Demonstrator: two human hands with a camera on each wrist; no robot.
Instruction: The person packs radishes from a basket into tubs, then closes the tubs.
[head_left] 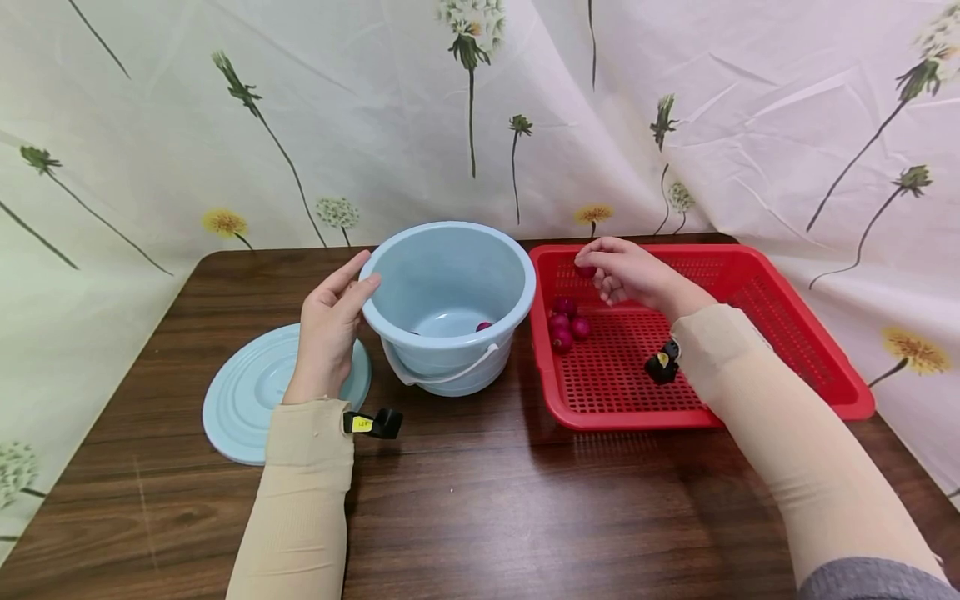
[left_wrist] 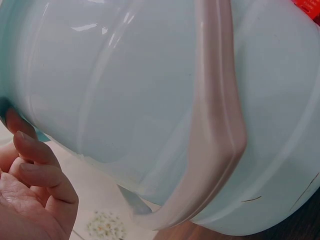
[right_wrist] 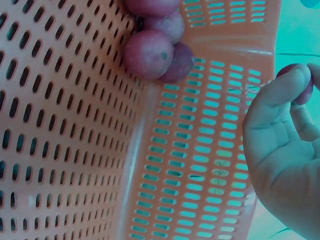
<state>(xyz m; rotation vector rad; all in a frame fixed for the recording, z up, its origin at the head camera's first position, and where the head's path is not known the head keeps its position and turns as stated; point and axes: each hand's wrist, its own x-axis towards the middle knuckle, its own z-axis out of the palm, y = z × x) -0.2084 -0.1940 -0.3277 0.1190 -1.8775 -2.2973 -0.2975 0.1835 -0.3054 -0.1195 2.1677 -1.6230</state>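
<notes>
My left hand [head_left: 327,329] holds the light blue bucket [head_left: 450,362] at the left of its rim, thumb over the edge and fingers outside. In the left wrist view the bucket's pale handle [left_wrist: 217,115] hangs across its wall. A magenta radish [head_left: 483,327] shows inside the bucket, partly hidden by the near rim. Above the far left part of the red basket [head_left: 551,392], my right hand [head_left: 630,273] pinches one small round radish [right_wrist: 303,94] between thumb and fingertips. Several more radishes [head_left: 567,325] lie clustered at the basket's left side.
A round light blue lid [head_left: 240,400] lies on the dark wooden table [head_left: 465,500], left of the bucket and partly behind my left arm. A white flower-print cloth [head_left: 375,108] hangs at the table's back edge. The basket stands close to the bucket's right.
</notes>
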